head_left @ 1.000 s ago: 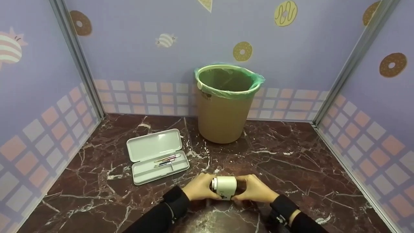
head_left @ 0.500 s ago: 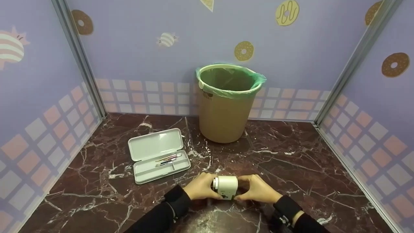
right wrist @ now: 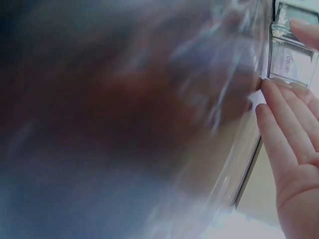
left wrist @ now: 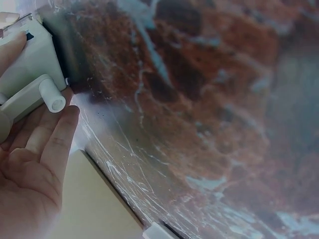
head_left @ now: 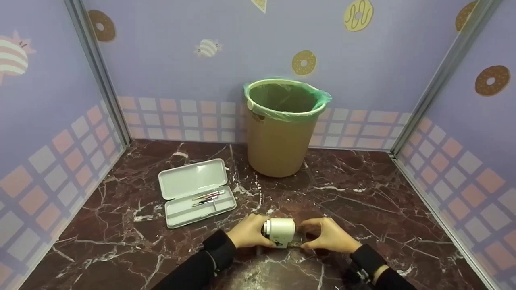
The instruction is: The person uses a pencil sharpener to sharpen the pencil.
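A white crank pencil sharpener [head_left: 281, 230] lies at the front middle of the table in the head view. My left hand [head_left: 248, 233] grips its crank side; the left wrist view shows the crank handle [left wrist: 51, 94] by the fingers. From the sharpener's opposite side a clear shavings drawer [right wrist: 293, 60] sticks partly out. My right hand [head_left: 333, 237] pinches this drawer between thumb and fingers. Printed lettering shows through the clear plastic in the right wrist view. What the drawer contains I cannot tell.
An open white pencil case [head_left: 193, 177] lies to the left, with several pencils [head_left: 207, 198] in its tray. Behind the hands stands a tan bin [head_left: 278, 149] lined with a green bag [head_left: 322, 97]. Patterned panels [head_left: 161, 60] enclose the dark marble-look table [head_left: 363, 209].
My right hand has moved slightly right, away from the sharpener, and the clear drawer has slid partly out with it. The left hand stays on the sharpener.
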The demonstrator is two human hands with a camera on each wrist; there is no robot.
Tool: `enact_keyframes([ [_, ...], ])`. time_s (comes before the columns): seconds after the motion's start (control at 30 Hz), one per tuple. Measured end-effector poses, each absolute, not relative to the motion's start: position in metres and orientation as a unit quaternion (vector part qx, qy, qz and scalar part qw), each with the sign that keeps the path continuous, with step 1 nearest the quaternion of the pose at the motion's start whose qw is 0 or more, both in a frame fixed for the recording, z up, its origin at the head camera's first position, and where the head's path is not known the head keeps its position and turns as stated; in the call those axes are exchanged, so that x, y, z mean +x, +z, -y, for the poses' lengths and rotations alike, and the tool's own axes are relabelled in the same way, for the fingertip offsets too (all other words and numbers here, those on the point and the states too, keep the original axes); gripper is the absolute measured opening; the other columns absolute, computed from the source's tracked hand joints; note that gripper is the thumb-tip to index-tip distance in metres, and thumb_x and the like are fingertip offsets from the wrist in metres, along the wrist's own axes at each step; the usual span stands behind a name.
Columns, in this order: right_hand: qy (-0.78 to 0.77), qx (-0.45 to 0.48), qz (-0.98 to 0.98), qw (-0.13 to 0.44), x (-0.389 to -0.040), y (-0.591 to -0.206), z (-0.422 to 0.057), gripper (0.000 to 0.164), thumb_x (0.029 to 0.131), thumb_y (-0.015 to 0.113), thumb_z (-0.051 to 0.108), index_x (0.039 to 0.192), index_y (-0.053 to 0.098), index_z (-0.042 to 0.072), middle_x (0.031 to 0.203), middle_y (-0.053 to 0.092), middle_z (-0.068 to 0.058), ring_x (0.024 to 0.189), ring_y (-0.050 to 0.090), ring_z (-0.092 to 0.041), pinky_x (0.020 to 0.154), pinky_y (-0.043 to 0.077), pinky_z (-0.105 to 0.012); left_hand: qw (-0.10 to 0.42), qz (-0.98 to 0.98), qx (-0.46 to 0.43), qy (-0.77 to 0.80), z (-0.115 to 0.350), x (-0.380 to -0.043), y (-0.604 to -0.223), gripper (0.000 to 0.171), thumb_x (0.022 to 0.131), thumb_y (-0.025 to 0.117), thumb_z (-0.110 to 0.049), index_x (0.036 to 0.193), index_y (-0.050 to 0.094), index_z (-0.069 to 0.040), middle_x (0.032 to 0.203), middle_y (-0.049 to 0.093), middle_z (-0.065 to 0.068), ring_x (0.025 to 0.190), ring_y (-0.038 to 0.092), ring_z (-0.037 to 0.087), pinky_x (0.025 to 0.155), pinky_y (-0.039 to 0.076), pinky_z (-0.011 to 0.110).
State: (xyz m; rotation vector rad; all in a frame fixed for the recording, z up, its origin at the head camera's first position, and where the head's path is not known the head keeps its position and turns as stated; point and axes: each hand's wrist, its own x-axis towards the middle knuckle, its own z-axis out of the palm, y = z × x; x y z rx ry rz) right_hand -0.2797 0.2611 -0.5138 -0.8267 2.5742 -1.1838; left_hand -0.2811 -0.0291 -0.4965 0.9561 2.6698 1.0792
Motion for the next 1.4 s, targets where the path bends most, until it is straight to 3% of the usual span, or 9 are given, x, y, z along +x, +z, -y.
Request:
enact_keyframes([
  [0.27, -0.375, -0.261, -0.886, 0.077, -0.277, -0.512, -0.276, 0.061, 0.08, 0.087, 0.031, 0.127, 0.066, -0.002, 0.121, 0.075, -0.015, 0.109, 0.074, -0.032, 0.094, 0.06, -0.034, 0.056, -0.882, 0.31, 0.35, 0.034, -0.283, -0.493, 0.042, 0.067, 0.093, -0.02, 0.1, 0.071, -0.005, 0.092, 0.078, 0.009, 0.074, 0.067, 0.009, 0.071, 0.054, 0.02],
  [0.5, -0.4, -0.238, -0.882, 0.081, -0.27, -0.51, -0.285, 0.056, 0.081, 0.086, 0.027, 0.126, 0.067, 0.001, 0.12, 0.075, -0.014, 0.108, 0.074, -0.032, 0.094, 0.06, -0.04, 0.053, -0.883, 0.308, 0.35, 0.035, -0.282, -0.494, 0.043, 0.066, 0.093, -0.019, 0.099, 0.071, -0.004, 0.09, 0.078, 0.009, 0.071, 0.066, 0.007, 0.068, 0.053, 0.019],
  [0.73, -0.401, -0.231, -0.886, 0.04, -0.277, -0.496, -0.291, 0.057, 0.081, 0.086, 0.027, 0.126, 0.066, -0.002, 0.119, 0.075, -0.017, 0.107, 0.074, -0.034, 0.092, 0.061, -0.041, 0.049, -0.884, 0.311, 0.346, 0.032, -0.282, -0.494, 0.042, 0.066, 0.093, -0.021, 0.099, 0.072, -0.006, 0.09, 0.078, 0.008, 0.072, 0.066, 0.007, 0.068, 0.053, 0.019],
  [1.03, -0.398, -0.17, -0.901, -0.038, -0.319, -0.418, -0.294, 0.056, 0.084, 0.083, 0.021, 0.132, 0.062, 0.003, 0.128, 0.07, -0.022, 0.112, 0.072, -0.035, 0.087, 0.062, -0.029, 0.041, -0.887, 0.311, 0.34, 0.03, -0.281, -0.496, 0.042, 0.066, 0.094, -0.022, 0.098, 0.071, -0.006, 0.09, 0.078, 0.007, 0.071, 0.066, 0.006, 0.068, 0.053, 0.019],
  [1.4, -0.399, -0.122, -0.896, -0.154, -0.374, -0.309, -0.281, 0.06, 0.087, 0.082, 0.031, 0.133, 0.061, -0.002, 0.126, 0.07, -0.023, 0.112, 0.072, -0.037, 0.079, 0.057, -0.013, 0.041, -0.886, 0.319, 0.333, 0.029, -0.279, -0.495, 0.043, 0.067, 0.093, -0.023, 0.1, 0.071, -0.005, 0.09, 0.078, 0.007, 0.071, 0.065, 0.005, 0.067, 0.052, 0.018],
])
